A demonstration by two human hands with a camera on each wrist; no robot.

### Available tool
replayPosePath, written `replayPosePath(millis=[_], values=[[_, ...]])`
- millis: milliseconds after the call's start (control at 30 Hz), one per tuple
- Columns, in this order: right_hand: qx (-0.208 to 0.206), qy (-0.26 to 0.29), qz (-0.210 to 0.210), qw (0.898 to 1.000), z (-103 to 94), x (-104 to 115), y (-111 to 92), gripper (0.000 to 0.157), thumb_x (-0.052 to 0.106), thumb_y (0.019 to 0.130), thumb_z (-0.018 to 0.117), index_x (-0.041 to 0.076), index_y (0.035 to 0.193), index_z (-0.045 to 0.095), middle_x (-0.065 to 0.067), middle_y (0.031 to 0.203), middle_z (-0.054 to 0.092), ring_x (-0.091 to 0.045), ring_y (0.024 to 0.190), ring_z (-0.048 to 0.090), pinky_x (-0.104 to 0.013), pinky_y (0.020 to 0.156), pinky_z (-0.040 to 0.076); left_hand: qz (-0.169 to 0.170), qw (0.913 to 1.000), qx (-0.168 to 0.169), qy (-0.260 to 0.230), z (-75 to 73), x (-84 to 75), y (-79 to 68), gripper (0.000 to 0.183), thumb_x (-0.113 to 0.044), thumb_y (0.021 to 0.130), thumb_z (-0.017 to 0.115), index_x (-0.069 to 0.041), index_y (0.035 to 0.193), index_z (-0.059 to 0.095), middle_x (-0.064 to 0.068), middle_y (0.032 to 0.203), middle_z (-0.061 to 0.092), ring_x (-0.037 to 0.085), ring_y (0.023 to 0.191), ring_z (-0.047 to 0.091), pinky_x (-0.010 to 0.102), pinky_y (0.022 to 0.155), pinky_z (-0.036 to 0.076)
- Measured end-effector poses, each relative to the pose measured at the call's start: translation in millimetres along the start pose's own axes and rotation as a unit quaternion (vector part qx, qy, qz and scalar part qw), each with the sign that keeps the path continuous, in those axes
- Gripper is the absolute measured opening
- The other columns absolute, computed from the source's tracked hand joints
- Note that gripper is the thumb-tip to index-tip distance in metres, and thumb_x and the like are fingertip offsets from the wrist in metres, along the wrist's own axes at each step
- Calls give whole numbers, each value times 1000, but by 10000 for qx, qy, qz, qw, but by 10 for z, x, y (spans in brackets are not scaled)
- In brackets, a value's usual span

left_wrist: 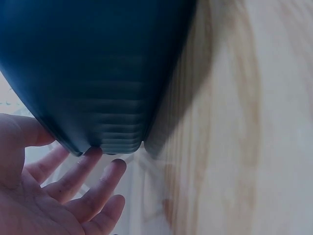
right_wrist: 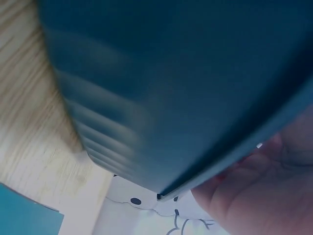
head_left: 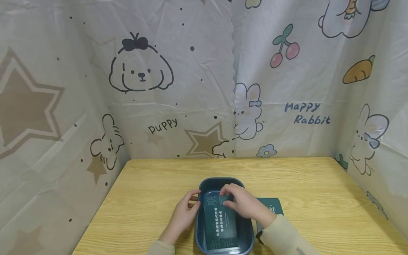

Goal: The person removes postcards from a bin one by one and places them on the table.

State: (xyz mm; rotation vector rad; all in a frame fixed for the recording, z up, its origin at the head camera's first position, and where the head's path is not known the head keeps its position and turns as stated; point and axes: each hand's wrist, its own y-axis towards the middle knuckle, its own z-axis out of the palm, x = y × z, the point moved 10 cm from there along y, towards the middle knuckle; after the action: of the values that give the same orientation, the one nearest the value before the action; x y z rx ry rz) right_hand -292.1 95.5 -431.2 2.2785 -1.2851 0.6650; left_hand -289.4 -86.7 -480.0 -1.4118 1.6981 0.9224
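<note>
A dark blue rectangular tray [head_left: 245, 230] with rounded corners stands on the table in the head view. Inside it lies a dark green booklet or card [head_left: 227, 226] with white and faint printed characters. My left hand [head_left: 185, 212] is at the tray's left side, its fingertips touching the rim and outer wall; in the left wrist view the fingers [left_wrist: 71, 188] are spread and fairly straight. Above the booklet's upper right corner, my right hand [head_left: 243, 202] reaches over the tray with a gap between thumb and bent index finger. The tray's wall [right_wrist: 161, 88] partly hides this hand [right_wrist: 264, 191] in the right wrist view.
Another dark green booklet [head_left: 271, 205] lies on the table right of the tray, partly under the right forearm. The wood-grain table [head_left: 153, 184] has a printed cloth [head_left: 204, 71] hanging behind it and at both sides.
</note>
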Motion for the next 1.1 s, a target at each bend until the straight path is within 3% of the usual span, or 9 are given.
replayPosePath(millis=[400,533,633,867,1100], values=[[-334,786,407,9955,-97,-154,-51,14,23,98,71,25,112,69,2,110,71,-11,87,59,-28,71,49,102,9999,18,23,11,16,4,37,-11,101,60,-13,138,59,15,118,68,24,98,68,38,81,59],[-647,1023,757,9898,-161,-199,-80,13,23,97,73,23,110,69,3,87,64,-11,76,55,-25,64,44,105,9999,-4,18,14,12,7,36,-11,101,61,-13,137,60,14,117,68,24,97,68,37,80,59],[-907,1170,973,9842,-228,-234,-105,15,22,96,73,22,111,70,3,69,50,-11,63,46,-24,57,38,72,10000,-20,25,16,13,7,36,-11,101,60,-13,137,60,14,117,68,23,96,68,37,81,59],[-1360,1230,1183,9759,-490,-300,-179,20,23,97,73,19,117,74,4,64,37,-10,56,34,-24,54,32,188,9998,-12,-85,5,-21,-7,36,-10,101,62,-11,137,60,15,117,68,25,97,68,37,80,59],[-1479,1026,1412,9735,-773,-443,-282,25,23,98,71,16,122,73,1,69,45,-16,66,47,-26,58,37,230,9997,4,-80,3,-25,-5,37,-10,101,61,-10,138,59,17,117,68,26,96,69,37,79,59]])
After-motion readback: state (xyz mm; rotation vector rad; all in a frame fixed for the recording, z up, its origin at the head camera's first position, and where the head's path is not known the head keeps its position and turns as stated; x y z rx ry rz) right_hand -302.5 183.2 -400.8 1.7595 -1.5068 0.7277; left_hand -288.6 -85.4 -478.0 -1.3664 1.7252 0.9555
